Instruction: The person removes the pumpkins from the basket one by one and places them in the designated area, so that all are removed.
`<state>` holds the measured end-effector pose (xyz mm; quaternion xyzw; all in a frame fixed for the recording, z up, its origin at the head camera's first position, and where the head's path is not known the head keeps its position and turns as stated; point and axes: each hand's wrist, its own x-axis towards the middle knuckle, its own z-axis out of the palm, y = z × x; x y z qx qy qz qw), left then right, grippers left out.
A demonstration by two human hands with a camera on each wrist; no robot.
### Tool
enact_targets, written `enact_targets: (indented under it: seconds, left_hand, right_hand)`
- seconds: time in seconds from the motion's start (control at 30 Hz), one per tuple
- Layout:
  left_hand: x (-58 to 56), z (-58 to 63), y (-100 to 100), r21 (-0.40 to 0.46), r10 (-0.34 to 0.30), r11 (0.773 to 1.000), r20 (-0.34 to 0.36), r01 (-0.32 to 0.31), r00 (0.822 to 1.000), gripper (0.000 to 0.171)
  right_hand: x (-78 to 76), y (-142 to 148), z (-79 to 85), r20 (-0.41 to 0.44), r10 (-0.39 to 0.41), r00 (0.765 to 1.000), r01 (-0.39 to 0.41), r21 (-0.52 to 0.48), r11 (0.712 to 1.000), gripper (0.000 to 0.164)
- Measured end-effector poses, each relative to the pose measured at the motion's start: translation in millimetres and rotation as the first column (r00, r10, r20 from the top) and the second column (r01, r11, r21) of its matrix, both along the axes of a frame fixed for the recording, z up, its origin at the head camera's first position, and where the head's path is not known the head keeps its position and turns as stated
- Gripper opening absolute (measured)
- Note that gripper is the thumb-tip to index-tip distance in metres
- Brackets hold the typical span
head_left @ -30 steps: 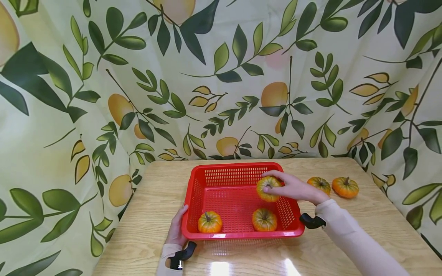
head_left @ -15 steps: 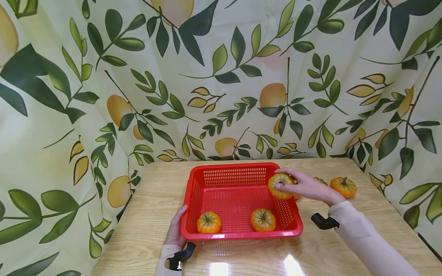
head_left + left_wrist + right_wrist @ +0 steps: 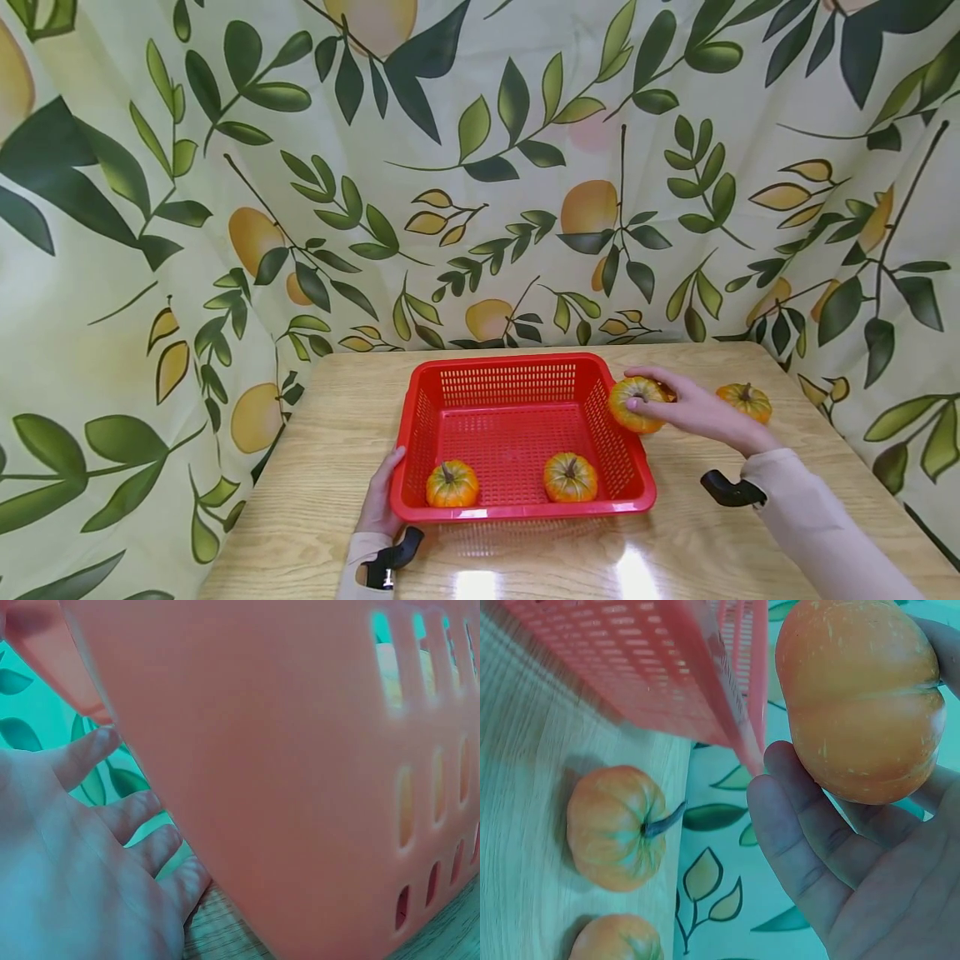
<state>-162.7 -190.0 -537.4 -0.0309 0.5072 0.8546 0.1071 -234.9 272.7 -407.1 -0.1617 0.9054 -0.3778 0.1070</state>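
Observation:
My right hand (image 3: 686, 404) grips a small orange-and-green pumpkin (image 3: 636, 406) at the right rim of the red plastic basket (image 3: 517, 513). In the right wrist view, that pumpkin (image 3: 862, 701) sits between thumb and fingers, its smooth underside showing. Inside the basket, one pumpkin (image 3: 452, 484) stands near the front left corner and another pumpkin (image 3: 570, 477) near the front right. My left hand (image 3: 378, 500) holds the basket's left side, thumb at the rim. The left wrist view shows its fingers (image 3: 124, 814) against the outer wall.
A pumpkin (image 3: 744, 403) stands on the wooden table (image 3: 345, 400) at the right. The right wrist view shows two pumpkins there, one upright pumpkin (image 3: 619, 829) and one partly cut off (image 3: 619, 941). A leaf-patterned cloth (image 3: 480, 208) hangs behind.
My right hand has moved right with the pumpkin, from over the basket's inside to its right rim. The left hand and the basket have stayed in place.

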Motion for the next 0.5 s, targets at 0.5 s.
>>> enact_targets:
  seconds: [0.5]
  left_hand:
    - [2.6, 0.9, -0.5, 0.005, -0.003, 1.0, -0.009, 0.004, 1.0, 0.066]
  right_hand:
    - [9.0, 23.1, -5.7, 0.002, -0.051, 0.999, 0.051, 0.004, 0.999, 0.066]
